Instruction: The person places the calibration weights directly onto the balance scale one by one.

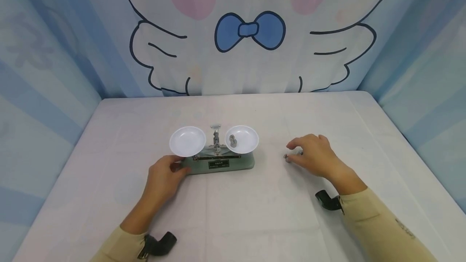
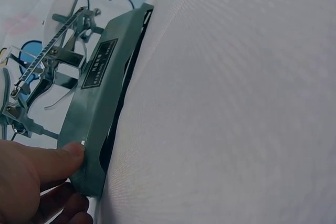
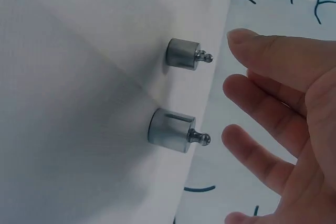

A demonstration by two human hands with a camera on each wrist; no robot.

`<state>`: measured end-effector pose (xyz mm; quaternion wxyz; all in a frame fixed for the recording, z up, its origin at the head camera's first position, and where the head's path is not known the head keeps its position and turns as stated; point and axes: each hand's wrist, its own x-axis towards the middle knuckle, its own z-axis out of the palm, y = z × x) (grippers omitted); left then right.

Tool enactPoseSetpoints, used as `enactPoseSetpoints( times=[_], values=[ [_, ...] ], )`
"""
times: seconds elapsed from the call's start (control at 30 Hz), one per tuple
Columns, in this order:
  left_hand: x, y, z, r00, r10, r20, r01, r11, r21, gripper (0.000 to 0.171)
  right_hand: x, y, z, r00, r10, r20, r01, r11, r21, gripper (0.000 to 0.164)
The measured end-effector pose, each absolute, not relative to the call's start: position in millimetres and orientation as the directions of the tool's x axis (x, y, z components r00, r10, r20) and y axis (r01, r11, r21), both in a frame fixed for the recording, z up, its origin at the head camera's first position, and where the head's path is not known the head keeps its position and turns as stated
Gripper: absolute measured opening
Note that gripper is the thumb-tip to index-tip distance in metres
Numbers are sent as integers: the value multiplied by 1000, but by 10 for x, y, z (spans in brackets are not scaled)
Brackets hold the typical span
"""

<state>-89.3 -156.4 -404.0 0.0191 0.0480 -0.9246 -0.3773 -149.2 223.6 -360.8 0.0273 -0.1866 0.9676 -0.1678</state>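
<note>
A green-based balance scale (image 1: 218,165) stands on the table with a white pan on each side. My left hand (image 1: 164,177) grips the left end of its base, the thumb (image 2: 68,161) on the front face and the fingers curled behind. The left pan (image 1: 187,141) is bare; small metal weights (image 1: 233,142) stand in the right pan (image 1: 250,138). Off to the right of the scale, my right hand (image 1: 314,157) hovers with fingers spread over two knobbed cylindrical weights. In the right wrist view, the smaller weight (image 3: 182,54) and the larger weight (image 3: 170,130) stand upright, apart from the fingertips.
A white cloth (image 1: 236,209) covers the table. Behind it hangs a curtain (image 1: 251,72) with a cartoon print, and blue-striped curtains (image 1: 40,92) line the sides. Black wrist camera mounts (image 1: 160,244) stick out from both sleeves.
</note>
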Motion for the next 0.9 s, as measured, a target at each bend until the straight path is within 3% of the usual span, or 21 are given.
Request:
enactPoseSetpoints(
  times=[0.47,0.9],
  values=[
    [-901,-1562,-4040,-994,-109,-6,-82,712,697,41,-1596,2267,-3766,-921,-384,-67,-349,889,-298,12],
    [-893,-1555,-4031,-994,-111,-2,-81,712,697,41,-1576,2283,-3808,-919,-394,-27,-372,887,-275,10]
  ],
)
